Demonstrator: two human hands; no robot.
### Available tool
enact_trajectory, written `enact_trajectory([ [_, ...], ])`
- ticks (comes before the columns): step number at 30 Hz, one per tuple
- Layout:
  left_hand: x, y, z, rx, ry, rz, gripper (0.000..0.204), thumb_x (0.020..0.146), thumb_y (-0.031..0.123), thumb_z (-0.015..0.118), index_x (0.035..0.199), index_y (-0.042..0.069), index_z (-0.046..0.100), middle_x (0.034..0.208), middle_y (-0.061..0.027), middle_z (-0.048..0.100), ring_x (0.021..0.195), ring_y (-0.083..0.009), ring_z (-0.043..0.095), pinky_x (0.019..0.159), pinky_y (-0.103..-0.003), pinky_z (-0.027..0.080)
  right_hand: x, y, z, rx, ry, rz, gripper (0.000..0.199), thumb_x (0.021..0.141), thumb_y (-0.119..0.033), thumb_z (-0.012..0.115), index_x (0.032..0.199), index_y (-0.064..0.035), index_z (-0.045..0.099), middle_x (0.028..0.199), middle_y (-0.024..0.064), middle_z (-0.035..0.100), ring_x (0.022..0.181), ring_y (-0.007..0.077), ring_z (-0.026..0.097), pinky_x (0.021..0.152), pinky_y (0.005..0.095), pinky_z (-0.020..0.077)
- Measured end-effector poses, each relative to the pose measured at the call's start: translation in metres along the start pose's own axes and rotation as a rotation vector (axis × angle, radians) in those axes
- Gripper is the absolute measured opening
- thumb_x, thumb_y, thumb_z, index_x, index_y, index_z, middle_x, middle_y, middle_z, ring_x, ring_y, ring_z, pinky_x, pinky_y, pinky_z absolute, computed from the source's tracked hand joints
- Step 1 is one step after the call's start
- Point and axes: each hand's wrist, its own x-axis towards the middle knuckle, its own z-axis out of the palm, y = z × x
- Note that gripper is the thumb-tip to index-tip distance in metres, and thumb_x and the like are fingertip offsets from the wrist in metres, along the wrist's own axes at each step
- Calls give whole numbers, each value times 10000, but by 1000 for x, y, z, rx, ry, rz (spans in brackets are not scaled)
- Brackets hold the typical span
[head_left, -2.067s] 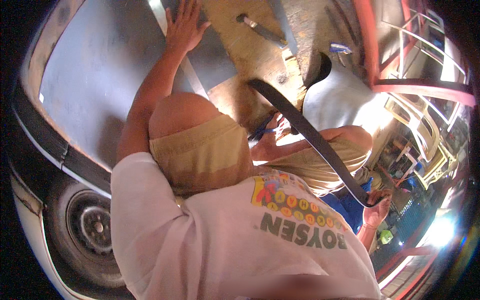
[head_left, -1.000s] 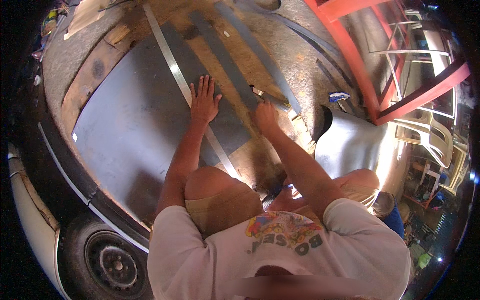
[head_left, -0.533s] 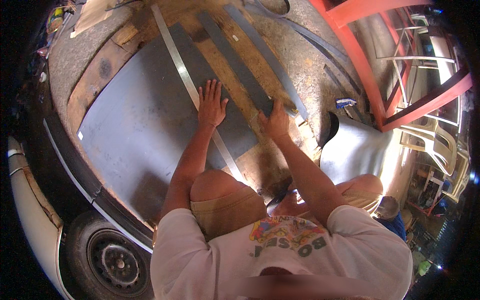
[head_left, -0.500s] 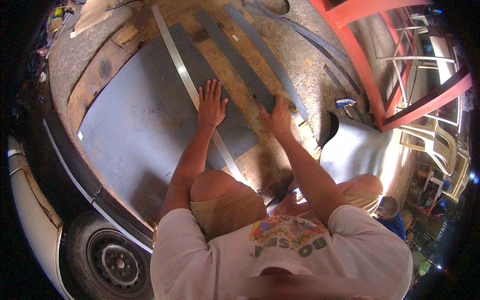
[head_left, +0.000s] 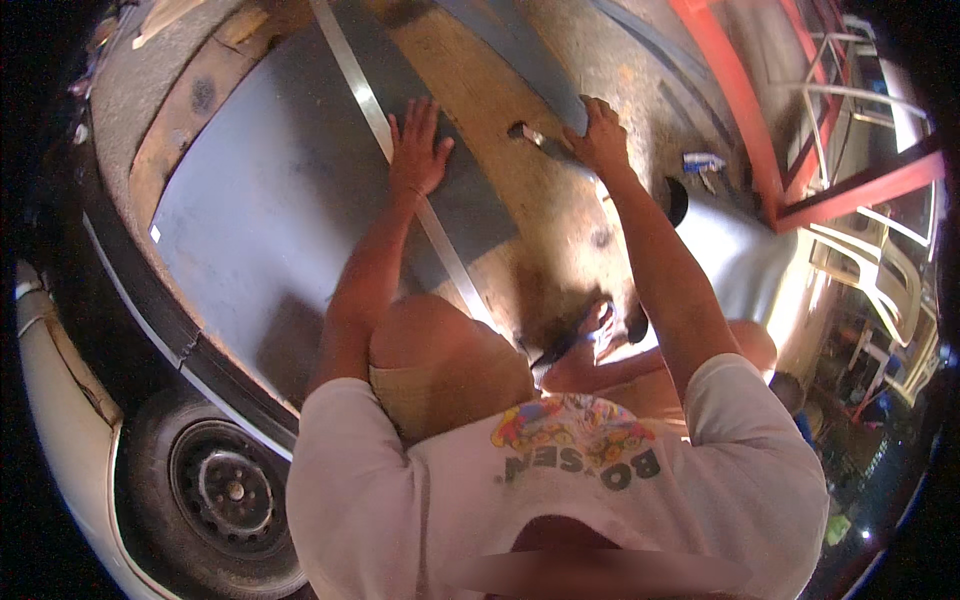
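Straightedge (head_left: 366, 98) (silver) slants lengthwise toward lower right.

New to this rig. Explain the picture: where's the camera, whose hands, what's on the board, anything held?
There's no machine: these are one person's bare hands. The view comes from the left of two fisheye cameras worn on the head, looking down, so straight edges bend near the rim. On the wooden board lie a large grey sheet, a long metal strip across it, and a tool. The left hand is spread flat on the sheet, its wrist above the metal strip. The right hand is at the near end of a grey strip; whether it grips it, I can't tell.
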Motion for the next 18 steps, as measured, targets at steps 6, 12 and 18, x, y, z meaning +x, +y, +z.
enact_trajectory([
  [6,-15,-56,7,-123,316,-179,874,953,491,652,1601,46,270,1646,-226,292,1559,-411,204,1239,-662,103,-121,-19,40,224,-95,117,482,839,-374,814,1158,-56,640,1068,189,662,991,415,660,868,501,543],
  [12,-13,-71,-12,226,75,-442,979,906,528,707,1610,44,230,1650,-242,272,1563,-429,180,1220,-699,98,-210,-110,35,63,-807,-160,786,849,-736,653,1220,-44,629,1060,214,713,940,383,721,809,501,579],
  [18,19,-65,-37,322,-46,-403,927,926,518,674,1615,67,249,1670,-228,244,1580,-391,145,1211,-722,74,-228,-157,53,125,-875,-122,705,915,-644,634,1228,-13,609,1053,230,714,954,379,733,768,525,581],
])
